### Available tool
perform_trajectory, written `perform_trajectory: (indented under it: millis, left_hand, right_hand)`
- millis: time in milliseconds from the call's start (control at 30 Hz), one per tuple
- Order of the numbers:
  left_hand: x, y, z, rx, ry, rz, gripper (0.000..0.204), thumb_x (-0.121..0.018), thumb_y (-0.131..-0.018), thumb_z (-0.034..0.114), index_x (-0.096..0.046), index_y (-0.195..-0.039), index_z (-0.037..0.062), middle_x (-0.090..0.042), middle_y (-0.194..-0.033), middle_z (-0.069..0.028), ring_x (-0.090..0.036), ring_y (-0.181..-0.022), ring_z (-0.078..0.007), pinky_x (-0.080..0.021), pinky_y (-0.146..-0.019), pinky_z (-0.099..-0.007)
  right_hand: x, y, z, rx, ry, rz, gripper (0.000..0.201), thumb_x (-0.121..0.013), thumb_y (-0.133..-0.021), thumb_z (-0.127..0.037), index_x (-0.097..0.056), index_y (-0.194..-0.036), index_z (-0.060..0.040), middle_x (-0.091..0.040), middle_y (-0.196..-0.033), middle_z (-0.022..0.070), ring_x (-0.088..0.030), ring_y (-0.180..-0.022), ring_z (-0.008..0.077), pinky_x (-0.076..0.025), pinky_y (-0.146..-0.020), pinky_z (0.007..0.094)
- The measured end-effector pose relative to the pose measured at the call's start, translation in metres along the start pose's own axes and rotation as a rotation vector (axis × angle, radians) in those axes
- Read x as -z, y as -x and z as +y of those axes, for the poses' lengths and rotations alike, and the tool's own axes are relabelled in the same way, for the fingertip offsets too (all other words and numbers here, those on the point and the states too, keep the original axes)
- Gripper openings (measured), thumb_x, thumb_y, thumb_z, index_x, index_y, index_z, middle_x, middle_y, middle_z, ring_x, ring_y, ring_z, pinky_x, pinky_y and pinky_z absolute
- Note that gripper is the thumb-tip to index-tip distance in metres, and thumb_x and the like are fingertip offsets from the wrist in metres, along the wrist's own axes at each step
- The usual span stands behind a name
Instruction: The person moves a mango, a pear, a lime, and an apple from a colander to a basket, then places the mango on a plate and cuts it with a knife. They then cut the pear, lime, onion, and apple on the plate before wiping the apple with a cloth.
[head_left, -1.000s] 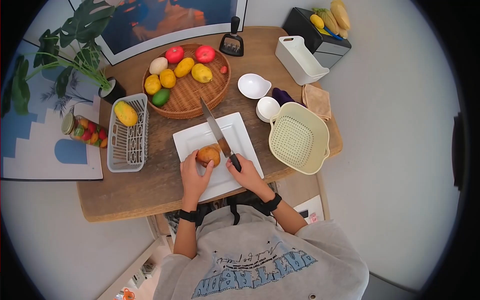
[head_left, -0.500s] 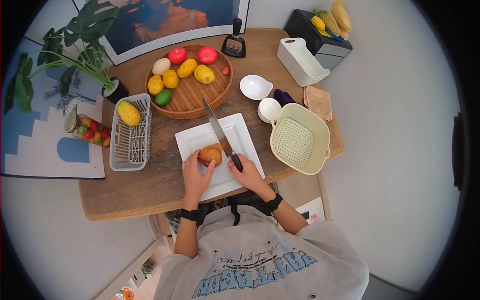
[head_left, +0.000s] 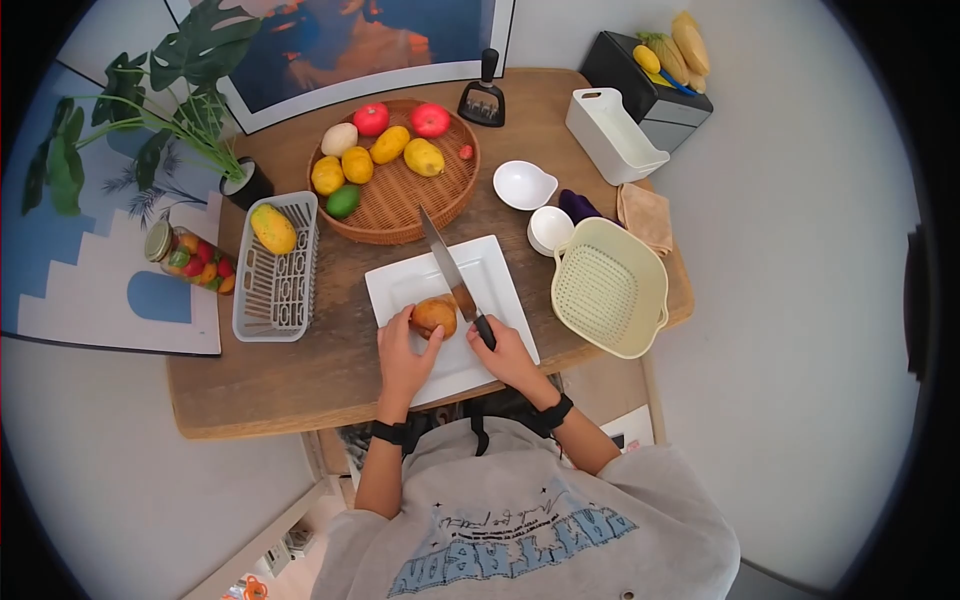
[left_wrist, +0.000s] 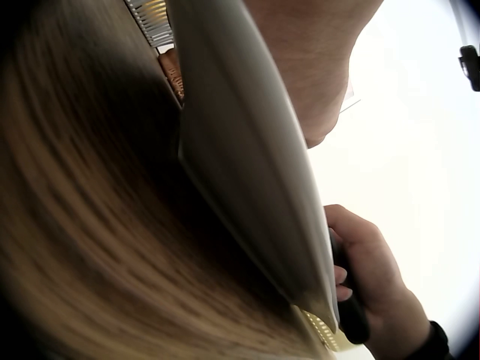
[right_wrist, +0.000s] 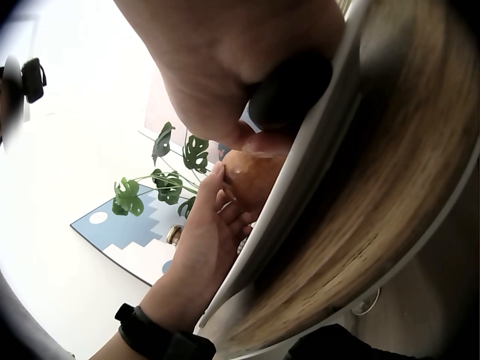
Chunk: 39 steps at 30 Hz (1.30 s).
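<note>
A square white plate [head_left: 487, 262] lies at the table's front edge. My left hand [head_left: 405, 364] holds a round, brown potato-like item [head_left: 434, 316] on it, thumb on the near side and fingers on the far side. The right wrist view shows its smooth orange-brown skin beside the left fingers. My right hand [head_left: 511, 354] grips the black handle of a kitchen knife [head_left: 443, 250]. Its long blade points away across the plate, just right of the brown item, its tip reaching the wicker tray's near rim in the head view. The plate's edge hides the brown item in the left wrist view.
Beyond the plate is a round wicker tray [head_left: 400, 207] with fruit. A grey basket [head_left: 249, 300] holding a yellow fruit and a jar of fruit [head_left: 190, 256] stand left. White bowls [head_left: 524, 185], a cream colander [head_left: 610, 290] and a folded cloth [head_left: 645, 217] are right.
The whole head view has shifted, so the table scene sits slightly lower and further right. Both hands keep their hold, with the knife and brown item nearly unmoved on the plate.
</note>
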<state>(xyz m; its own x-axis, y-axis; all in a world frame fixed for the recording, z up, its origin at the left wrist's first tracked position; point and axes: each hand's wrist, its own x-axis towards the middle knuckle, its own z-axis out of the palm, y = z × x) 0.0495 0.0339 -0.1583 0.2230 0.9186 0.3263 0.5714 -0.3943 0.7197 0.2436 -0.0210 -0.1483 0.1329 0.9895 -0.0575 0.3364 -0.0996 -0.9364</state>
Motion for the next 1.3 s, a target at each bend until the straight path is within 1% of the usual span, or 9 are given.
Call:
perform_trajectory:
  millis: [333, 433, 633, 733, 833, 933, 1033, 1133, 1300]
  left_hand:
    - [0.0004, -0.0007, 0.0008, -0.007, -0.004, 0.002, 0.053, -0.075, -0.089, 0.029, -0.057, -0.128, -0.0021, -0.065, -0.116, -0.0187, -0.061, -0.105, -0.0349, -0.043, -0.095, -0.0419]
    - [-0.001, -0.0016, 0.0012, -0.024, 0.002, 0.016, 0.054, -0.075, -0.087, 0.03, -0.058, -0.124, -0.0046, -0.066, -0.112, -0.0206, -0.062, -0.104, -0.0364, -0.042, -0.094, -0.0438]
    - [-0.0023, -0.0005, -0.0002, -0.032, -0.012, 0.02, 0.054, -0.075, -0.088, 0.03, -0.057, -0.124, -0.0045, -0.065, -0.113, -0.0212, -0.062, -0.105, -0.0367, -0.042, -0.095, -0.0439]
    - [-0.0019, -0.0001, 0.0004, -0.009, 0.008, 0.014, 0.054, -0.075, -0.088, 0.031, -0.057, -0.125, -0.0046, -0.065, -0.114, -0.0214, -0.062, -0.106, -0.0368, -0.042, -0.095, -0.0441]
    - [-0.0001, -0.0007, 0.0026, -0.003, -0.005, 0.01, 0.054, -0.075, -0.088, 0.031, -0.057, -0.125, -0.0044, -0.065, -0.114, -0.0212, -0.062, -0.106, -0.0366, -0.042, -0.096, -0.044]
    - [-0.0022, 0.0002, -0.002, -0.038, -0.002, 0.033, 0.054, -0.075, -0.088, 0.031, -0.057, -0.125, -0.0043, -0.065, -0.114, -0.0208, -0.061, -0.106, -0.0364, -0.042, -0.095, -0.0436]
    - [-0.0013, -0.0002, -0.0013, -0.027, -0.01, 0.021, 0.054, -0.075, -0.087, 0.03, -0.057, -0.125, -0.0042, -0.066, -0.114, -0.0206, -0.062, -0.105, -0.0364, -0.042, -0.095, -0.0434]
    - [-0.0008, 0.0002, 0.0015, -0.015, 0.003, 0.024, 0.054, -0.076, -0.087, 0.03, -0.058, -0.124, -0.0041, -0.066, -0.113, -0.0206, -0.062, -0.105, -0.0365, -0.042, -0.095, -0.0434]
    - [-0.0014, -0.0005, 0.0, -0.021, 0.0, 0.023, 0.053, -0.076, -0.087, 0.03, -0.058, -0.123, -0.004, -0.066, -0.113, -0.0206, -0.062, -0.105, -0.0363, -0.042, -0.095, -0.0436]
  right_hand:
    - [0.0025, 0.0004, -0.003, -0.045, 0.01, -0.027, 0.018, -0.063, -0.095, -0.019, -0.062, -0.1, -0.001, -0.06, -0.07, 0.0118, -0.056, -0.06, 0.0178, -0.047, -0.06, 0.032]
    - [0.0011, 0.0006, -0.0038, 0.015, -0.03, -0.005, 0.019, -0.064, -0.095, -0.019, -0.062, -0.1, -0.0007, -0.06, -0.069, 0.0118, -0.055, -0.06, 0.0184, -0.047, -0.06, 0.0323]
    - [0.004, 0.0012, -0.0081, 0.007, -0.014, -0.016, 0.019, -0.064, -0.094, -0.018, -0.061, -0.099, -0.0001, -0.063, -0.072, 0.0144, -0.061, -0.062, 0.0235, -0.049, -0.062, 0.0347]
    - [0.0019, -0.0004, -0.0017, -0.018, 0.0, -0.03, 0.019, -0.063, -0.094, -0.019, -0.061, -0.098, -0.0002, -0.064, -0.073, 0.0148, -0.062, -0.064, 0.0237, -0.049, -0.063, 0.0347]
    - [0.0011, 0.0004, -0.0017, 0.041, 0.001, 0.009, 0.018, -0.063, -0.094, -0.018, -0.061, -0.098, -0.0002, -0.064, -0.073, 0.0148, -0.062, -0.064, 0.0237, -0.049, -0.063, 0.0346]
    - [0.0024, 0.0022, -0.0056, -0.003, -0.042, 0.011, 0.018, -0.063, -0.093, -0.017, -0.061, -0.098, -0.0002, -0.064, -0.074, 0.0151, -0.062, -0.064, 0.0236, -0.049, -0.063, 0.0348]
    - [0.0029, 0.001, -0.0031, 0.025, -0.024, 0.0, 0.018, -0.064, -0.093, -0.017, -0.061, -0.098, 0.0001, -0.063, -0.072, 0.0152, -0.061, -0.062, 0.0234, -0.049, -0.062, 0.0347]
    - [0.002, -0.0012, -0.0051, -0.011, 0.007, -0.017, 0.018, -0.064, -0.093, -0.018, -0.061, -0.098, 0.0002, -0.063, -0.071, 0.0147, -0.06, -0.061, 0.0225, -0.049, -0.062, 0.0343]
    - [0.0008, 0.0003, -0.0047, 0.01, -0.008, 0.017, 0.019, -0.064, -0.094, -0.018, -0.061, -0.098, -0.0002, -0.061, -0.069, 0.0138, -0.058, -0.059, 0.0209, -0.048, -0.06, 0.0344]
